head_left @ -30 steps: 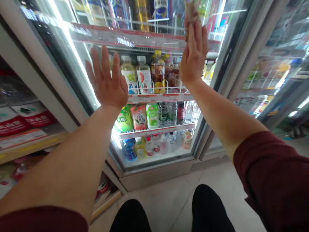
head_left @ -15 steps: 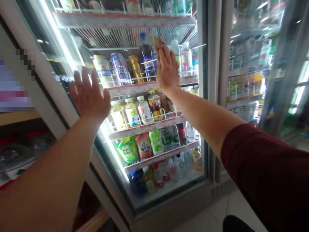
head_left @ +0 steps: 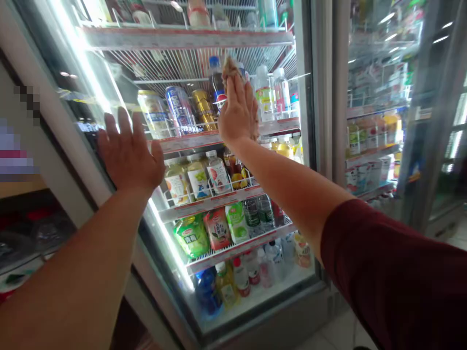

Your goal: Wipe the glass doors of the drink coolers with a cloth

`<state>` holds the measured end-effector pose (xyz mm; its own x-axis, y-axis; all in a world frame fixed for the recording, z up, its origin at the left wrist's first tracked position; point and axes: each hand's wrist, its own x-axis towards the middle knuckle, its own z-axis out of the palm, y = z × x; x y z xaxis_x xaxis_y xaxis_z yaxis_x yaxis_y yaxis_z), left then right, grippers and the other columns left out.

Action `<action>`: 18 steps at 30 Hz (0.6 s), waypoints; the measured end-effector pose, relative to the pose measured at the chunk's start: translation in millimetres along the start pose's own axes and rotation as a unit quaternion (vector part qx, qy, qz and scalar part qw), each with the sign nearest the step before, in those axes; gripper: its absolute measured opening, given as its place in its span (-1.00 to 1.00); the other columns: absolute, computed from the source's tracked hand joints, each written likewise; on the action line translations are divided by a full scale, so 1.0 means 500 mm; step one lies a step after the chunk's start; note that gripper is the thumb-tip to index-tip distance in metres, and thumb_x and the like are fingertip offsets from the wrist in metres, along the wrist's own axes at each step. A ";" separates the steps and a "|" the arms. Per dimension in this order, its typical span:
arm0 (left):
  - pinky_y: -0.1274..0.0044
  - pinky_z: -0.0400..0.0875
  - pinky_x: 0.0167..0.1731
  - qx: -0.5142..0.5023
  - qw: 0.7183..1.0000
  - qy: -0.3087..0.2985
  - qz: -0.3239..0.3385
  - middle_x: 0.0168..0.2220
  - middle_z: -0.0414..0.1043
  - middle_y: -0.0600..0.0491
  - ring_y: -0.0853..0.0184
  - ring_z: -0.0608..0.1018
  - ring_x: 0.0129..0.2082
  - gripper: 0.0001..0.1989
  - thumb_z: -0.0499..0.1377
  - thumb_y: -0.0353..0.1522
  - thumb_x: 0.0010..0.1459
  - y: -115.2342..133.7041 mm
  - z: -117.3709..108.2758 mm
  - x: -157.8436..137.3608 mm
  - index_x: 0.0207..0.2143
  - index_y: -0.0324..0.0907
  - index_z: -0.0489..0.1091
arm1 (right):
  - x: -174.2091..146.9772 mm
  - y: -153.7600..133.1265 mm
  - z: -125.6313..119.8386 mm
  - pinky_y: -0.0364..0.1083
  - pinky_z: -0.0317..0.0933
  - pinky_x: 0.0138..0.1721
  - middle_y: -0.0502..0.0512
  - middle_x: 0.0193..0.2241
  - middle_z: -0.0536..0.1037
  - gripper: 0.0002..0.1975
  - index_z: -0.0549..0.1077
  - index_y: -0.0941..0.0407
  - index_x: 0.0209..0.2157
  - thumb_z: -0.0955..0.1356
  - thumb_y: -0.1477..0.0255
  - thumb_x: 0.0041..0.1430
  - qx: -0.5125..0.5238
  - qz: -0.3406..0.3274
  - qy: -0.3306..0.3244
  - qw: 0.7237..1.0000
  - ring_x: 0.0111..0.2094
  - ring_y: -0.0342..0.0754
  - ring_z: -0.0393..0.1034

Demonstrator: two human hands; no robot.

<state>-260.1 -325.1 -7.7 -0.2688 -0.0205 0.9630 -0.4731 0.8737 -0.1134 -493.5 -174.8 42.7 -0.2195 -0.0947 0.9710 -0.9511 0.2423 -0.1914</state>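
A tall glass fridge door [head_left: 120, 82] fills the middle of the view, with drinks standing on shelves behind it. My right hand [head_left: 237, 109] presses a crumpled light-brown cloth [head_left: 230, 68] on the glass, its fingers together and pointing up. Part of the cloth shows past the fingertips and along the hand's right edge. Behind this hand, a dark cola bottle with a blue cap [head_left: 214, 73] is partly covered. My left hand [head_left: 131, 155] lies with fingers spread at the left side of the door, by the bright light strip, holding nothing.
Cans [head_left: 178, 107] stand on the shelf between my hands. Lower down are juice bottles [head_left: 198, 177], drink pouches [head_left: 191, 236] and a blue bottle [head_left: 207, 291]. A second glass-fronted fridge [head_left: 372, 116] is at the right. Dim shelving with goods [head_left: 44, 228] stands at the left.
My right hand has slid left across the glass with the cloth, now covering part of the cola bottle. My left hand stays in about the same place; the view has shifted slightly.
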 end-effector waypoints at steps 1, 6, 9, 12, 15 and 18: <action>-0.01 -0.40 0.54 -0.001 1.000 0.004 0.001 0.62 -0.32 -0.06 0.00 -0.26 0.62 -0.16 0.03 -0.17 0.40 0.001 0.000 0.000 0.60 -0.18 -0.17 | -0.007 -0.006 0.003 0.40 -0.18 0.58 -0.04 0.56 0.13 -0.33 0.09 -0.11 0.55 0.15 0.33 0.47 0.003 -0.037 -0.007 0.999 0.62 0.17 -0.23; -0.03 -0.40 0.54 -0.015 1.000 0.010 0.006 0.62 -0.31 -0.03 -0.01 -0.25 0.62 -0.16 0.03 -0.13 0.39 0.001 -0.002 -0.001 0.60 -0.13 -0.15 | -0.057 -0.026 -0.010 0.30 -0.17 0.56 -0.32 0.49 0.25 -0.40 0.23 -0.28 0.45 0.10 0.31 0.46 0.022 -0.268 -0.105 0.957 0.60 0.04 -0.19; -0.03 -0.41 0.53 -0.006 1.000 -0.003 -0.001 0.63 -0.35 -0.02 -0.01 -0.28 0.62 -0.13 0.05 -0.17 0.35 -0.003 -0.003 0.002 0.60 -0.13 -0.17 | -0.062 -0.022 -0.006 0.26 -0.17 0.59 -0.26 0.50 0.25 -0.38 0.27 -0.23 0.46 0.15 0.31 0.42 0.016 -0.165 -0.054 0.985 0.61 0.05 -0.21; 0.00 -0.43 0.54 0.011 1.000 -0.014 -0.010 0.63 -0.39 0.02 0.00 -0.30 0.62 -0.11 0.05 -0.19 0.33 -0.005 -0.002 0.004 0.61 -0.12 -0.21 | -0.057 -0.013 0.008 0.27 -0.18 0.61 -0.21 0.50 0.24 -0.33 0.24 -0.17 0.49 0.18 0.27 0.38 0.012 -0.065 0.001 0.998 0.62 0.10 -0.29; 0.00 -0.45 0.54 0.017 1.000 -0.015 -0.012 0.63 -0.41 0.05 0.01 -0.32 0.62 -0.11 0.05 -0.19 0.34 -0.006 -0.001 0.005 0.61 -0.10 -0.23 | -0.066 -0.012 0.015 0.17 -0.11 0.59 -0.35 0.47 0.29 -0.35 0.30 -0.24 0.44 0.11 0.24 0.37 0.045 -0.132 -0.024 0.990 0.62 0.05 -0.33; -0.01 -0.45 0.54 0.020 1.000 -0.018 -0.009 0.63 -0.42 0.03 0.01 -0.33 0.62 -0.10 0.06 -0.20 0.33 -0.009 0.001 0.005 0.61 -0.12 -0.23 | -0.088 -0.015 0.010 0.22 -0.14 0.57 -0.39 0.46 0.30 -0.35 0.33 -0.24 0.41 0.05 0.25 0.39 0.055 -0.221 -0.074 0.971 0.60 0.10 -0.25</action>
<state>-259.0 -329.6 -5.0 -0.2902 -0.0551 0.9554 -0.5105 0.8533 -0.1058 -477.6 -177.2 0.6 0.1949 -0.3046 0.9323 -0.9751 0.0422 0.2177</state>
